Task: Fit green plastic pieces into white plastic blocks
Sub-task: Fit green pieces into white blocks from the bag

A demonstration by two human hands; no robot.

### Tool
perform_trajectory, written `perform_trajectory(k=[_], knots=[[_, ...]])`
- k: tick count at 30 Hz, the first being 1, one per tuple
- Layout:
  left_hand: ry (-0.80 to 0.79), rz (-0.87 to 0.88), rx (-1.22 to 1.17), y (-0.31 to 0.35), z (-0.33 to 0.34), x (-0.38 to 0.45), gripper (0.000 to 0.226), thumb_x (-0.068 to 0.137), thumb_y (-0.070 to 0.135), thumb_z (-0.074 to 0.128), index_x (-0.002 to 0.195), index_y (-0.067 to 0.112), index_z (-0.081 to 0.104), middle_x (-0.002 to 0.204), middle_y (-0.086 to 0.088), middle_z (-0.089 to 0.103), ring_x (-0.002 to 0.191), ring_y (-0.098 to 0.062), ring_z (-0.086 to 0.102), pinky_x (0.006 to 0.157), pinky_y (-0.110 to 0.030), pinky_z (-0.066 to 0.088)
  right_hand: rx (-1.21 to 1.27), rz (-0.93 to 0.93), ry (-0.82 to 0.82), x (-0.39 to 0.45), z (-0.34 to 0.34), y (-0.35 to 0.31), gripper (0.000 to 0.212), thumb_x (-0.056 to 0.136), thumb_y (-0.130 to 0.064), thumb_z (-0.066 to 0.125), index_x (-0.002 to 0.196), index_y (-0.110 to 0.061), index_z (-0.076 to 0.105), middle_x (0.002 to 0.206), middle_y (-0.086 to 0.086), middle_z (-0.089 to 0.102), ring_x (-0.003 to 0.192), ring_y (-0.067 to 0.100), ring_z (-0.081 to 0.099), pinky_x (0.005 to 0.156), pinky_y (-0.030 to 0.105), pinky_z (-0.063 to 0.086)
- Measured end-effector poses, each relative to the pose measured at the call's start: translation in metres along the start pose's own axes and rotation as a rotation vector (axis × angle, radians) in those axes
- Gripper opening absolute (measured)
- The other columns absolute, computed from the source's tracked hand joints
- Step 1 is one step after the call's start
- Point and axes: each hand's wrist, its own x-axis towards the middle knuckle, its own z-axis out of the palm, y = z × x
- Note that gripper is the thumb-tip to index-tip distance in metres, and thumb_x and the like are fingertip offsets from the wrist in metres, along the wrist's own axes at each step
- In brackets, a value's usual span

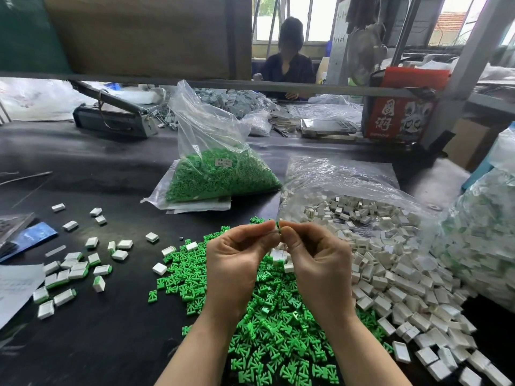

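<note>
My left hand (pixel 239 254) and my right hand (pixel 315 254) meet fingertip to fingertip above the table, fingers curled, pinching one small green piece (pixel 277 225) between them. Only a sliver of it shows; whether a white block is held with it I cannot tell. Beneath the hands lies a heap of loose green pieces (pixel 276 324). A spread of white blocks (pixel 390 274) spills out of an opened clear bag on the right. White blocks with green fitted in them (pixel 69 271) lie scattered at the left.
A clear bag of green pieces (pixel 220 174) stands behind the heap. Another filled bag (pixel 479 240) sits at the far right. A sheet of paper (pixel 16 288) and a blue packet (pixel 30 238) lie at the left edge. A person (pixel 288 59) sits across the black table.
</note>
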Motion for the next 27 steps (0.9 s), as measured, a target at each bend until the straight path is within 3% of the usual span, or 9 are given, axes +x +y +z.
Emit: perform_trajectory(k=[5,15,19,27], knots=[[0.015,0.019,0.022,0.0016,0.0004,-0.0002,0.021,0.066,0.002,0.076,0.084,0.012,0.079,0.084,-0.011,0.077,0.078,-0.016,0.075,0.072,-0.018,0.056,0.064,0.045,0.001,0.0,0.0022,-0.0002,0.022,0.087,-0.001,0.068,0.093,-0.021,0.074,0.085,-0.004,0.076,0.08,0.011,0.072,0.071,0.02,0.055],[0.02,0.047,0.071,0.0019,0.0012,-0.0021,0.025,0.075,-0.015,0.071,0.088,0.006,0.076,0.083,-0.009,0.077,0.078,-0.015,0.074,0.072,-0.017,0.056,0.076,0.042,0.013,-0.0009,0.0039,0.0015,0.02,0.088,-0.003,0.068,0.092,-0.021,0.074,0.084,-0.004,0.076,0.078,0.011,0.071,0.069,0.018,0.054],[0.043,0.037,0.04,0.0009,0.0032,-0.0024,0.026,0.074,-0.015,0.071,0.087,0.007,0.076,0.082,-0.01,0.077,0.077,-0.015,0.074,0.071,-0.018,0.056,0.051,0.037,0.013,-0.0009,0.0041,0.0023,0.019,0.087,-0.002,0.069,0.093,-0.02,0.074,0.085,-0.004,0.076,0.08,0.013,0.072,0.074,0.023,0.057],[0.018,0.033,0.041,0.0016,0.0042,-0.0001,0.024,0.073,-0.011,0.073,0.085,0.01,0.077,0.082,-0.008,0.077,0.076,-0.012,0.073,0.071,-0.017,0.055,0.035,0.088,-0.027,0.0019,0.003,0.0025,0.018,0.09,-0.006,0.066,0.097,-0.022,0.071,0.085,-0.005,0.075,0.078,0.009,0.07,0.069,0.019,0.054]])
